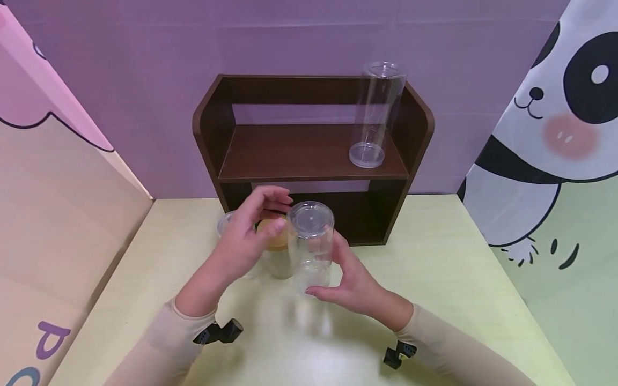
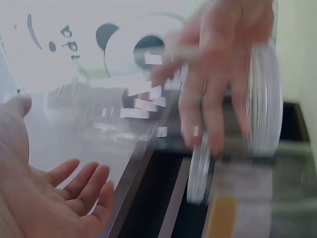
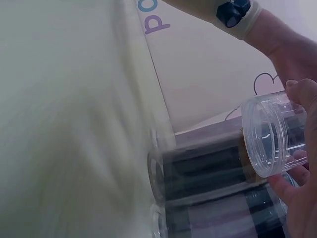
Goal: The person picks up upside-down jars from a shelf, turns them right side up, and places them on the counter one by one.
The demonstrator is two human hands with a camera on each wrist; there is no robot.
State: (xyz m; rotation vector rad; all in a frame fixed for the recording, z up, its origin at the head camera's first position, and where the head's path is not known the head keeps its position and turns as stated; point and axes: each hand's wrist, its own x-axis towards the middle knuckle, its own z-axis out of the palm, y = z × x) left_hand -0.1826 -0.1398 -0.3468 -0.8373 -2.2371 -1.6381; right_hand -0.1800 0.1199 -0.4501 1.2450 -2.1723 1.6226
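clear jar in the right hand, short of the shelf

underneath, a pale table [image 1: 483,311]; at its back, a dark brown shelf [image 1: 299,153] with two levels. on the upper level, near the right end, a tall jar [image 1: 376,110], clear and upright.

then the hands. right hand [image 1: 354,279] wrapped round a clear jar [image 1: 311,249], thumb on the near side; jar roughly upright in front of the shelf, apparently raised off the table. left hand [image 1: 243,236] loosely bent and parted, seemingly holding nothing, just beside that jar's top; contact impossible to tell.

by the left hand, a tan-lidded jar [image 1: 279,262] and, farther left, another jar [image 1: 225,222], mostly hidden.

step in hand, as a guess: lifting and positioning the clear jar, likely toward the shelf. next, probably calls for a firm grip on slick walls, left-hand support, and clearance from the tan-lidded jar and the shelf edge.
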